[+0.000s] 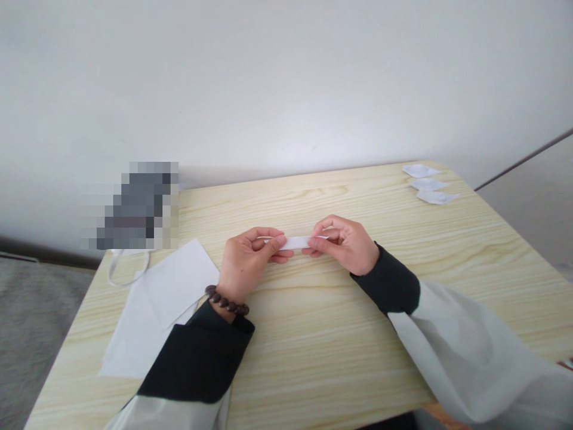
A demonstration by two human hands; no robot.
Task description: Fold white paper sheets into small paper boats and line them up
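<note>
A narrow folded strip of white paper (296,242) is stretched level between my two hands, just above the middle of the table. My left hand (250,254) pinches its left end between thumb and fingers. At the other end, my right hand (344,240) grips the strip the same way. The fingers hide both ends of the paper. White paper sheets (179,280) lie overlapping on the left of the table, partly under my left sleeve.
Three small folded white paper pieces (432,184) lie in a row at the table's far right corner. A blurred dark object (134,206) stands at the back left, with a white loop (117,282) beside it. The pale wooden table (313,358) meets a white wall behind.
</note>
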